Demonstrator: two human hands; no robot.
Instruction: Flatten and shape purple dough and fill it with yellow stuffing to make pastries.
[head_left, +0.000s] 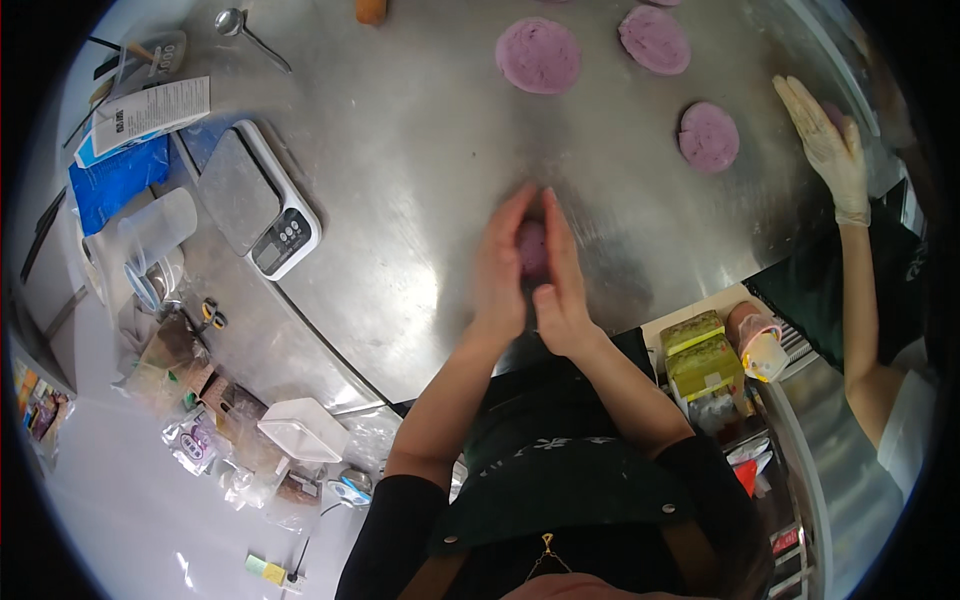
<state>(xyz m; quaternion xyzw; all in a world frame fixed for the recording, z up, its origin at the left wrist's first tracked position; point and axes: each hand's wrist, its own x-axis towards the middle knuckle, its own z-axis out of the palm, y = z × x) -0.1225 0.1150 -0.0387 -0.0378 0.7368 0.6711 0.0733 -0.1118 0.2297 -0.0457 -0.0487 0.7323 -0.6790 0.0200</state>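
On the steel table in front of me, a purple dough ball (533,252) lies between my two palms. My left hand (500,280) presses along its left side, fingers straight and pointing away from me, slightly blurred. Against its other side is my right hand (562,285), with fingers stretched forward and the thumb bent inward on the near side. The fingertips of both hands nearly meet beyond the ball. Parts of the dough are hidden by my fingers. Flattened purple dough rounds lie farther off: a large one (538,56), another at the far right (655,40) and a smaller one (709,137).
A white digital scale (290,235) stands at left, near a clear plastic cup (165,225), a carton (150,115) and scissors (212,314). A metal ladle (255,40) lies farther away. At right, a co-worker's gloved hand (830,155) is by the table edge. Green tins (702,355) sit below.
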